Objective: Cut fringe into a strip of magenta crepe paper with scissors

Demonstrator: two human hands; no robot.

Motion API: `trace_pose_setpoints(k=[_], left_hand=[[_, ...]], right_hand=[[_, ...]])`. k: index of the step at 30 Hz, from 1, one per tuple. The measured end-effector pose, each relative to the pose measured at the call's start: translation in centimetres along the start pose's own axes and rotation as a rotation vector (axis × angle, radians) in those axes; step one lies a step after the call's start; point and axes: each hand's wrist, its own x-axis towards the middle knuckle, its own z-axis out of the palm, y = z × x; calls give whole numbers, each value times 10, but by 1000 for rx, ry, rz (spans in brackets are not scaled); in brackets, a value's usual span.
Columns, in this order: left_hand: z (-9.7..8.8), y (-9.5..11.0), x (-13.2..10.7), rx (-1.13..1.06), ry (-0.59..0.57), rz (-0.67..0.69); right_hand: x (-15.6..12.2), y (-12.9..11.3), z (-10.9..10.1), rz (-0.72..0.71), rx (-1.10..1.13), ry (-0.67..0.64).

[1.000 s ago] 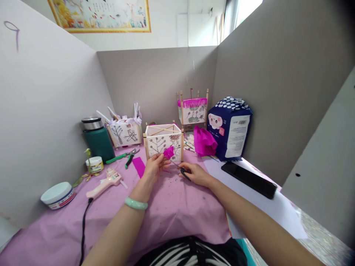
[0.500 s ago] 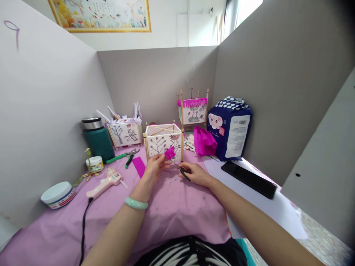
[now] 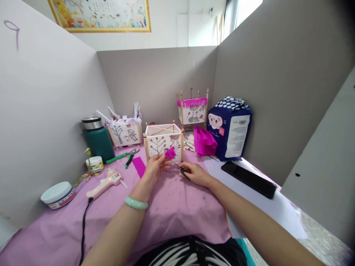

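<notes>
The left hand [image 3: 154,166] is pinching a magenta crepe-paper flower [image 3: 170,153] near its base, its grip closed between thumb and fingers, and the flower is sitting just in front of a square paper lantern [image 3: 163,142] framed in wooden sticks. The right hand [image 3: 195,174] is closing its grip on a thin dark stem [image 3: 184,173] running from the flower. A pale green bangle [image 3: 135,203] is circling the left wrist. A pink cloth [image 3: 177,218] is covering the surface, with a magenta paper strip [image 3: 139,166], green-handled pruning shears [image 3: 122,157] and a pale pink glue gun [image 3: 104,186] lying to the left of the hands. Crumpled magenta crepe paper [image 3: 204,141] is resting to the far right, beside a navy polka-dot bag [image 3: 229,129], while a black phone [image 3: 248,180] is lying nearer on white paper. Two more lanterns [image 3: 124,133] [image 3: 192,111] are standing farther back.
</notes>
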Motion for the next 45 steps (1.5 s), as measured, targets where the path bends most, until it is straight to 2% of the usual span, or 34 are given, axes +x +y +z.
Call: trace_pose_setpoints(k=[26, 37, 45], left_hand=[[-1, -1, 1, 28, 17, 7], [-2, 4, 1, -29, 32, 78], [-2, 5, 1, -50, 42, 72]], right_hand=[[1, 1, 1, 4, -15, 19], [-1, -3, -2, 23, 59, -31], [-1, -4, -2, 29, 120, -56]])
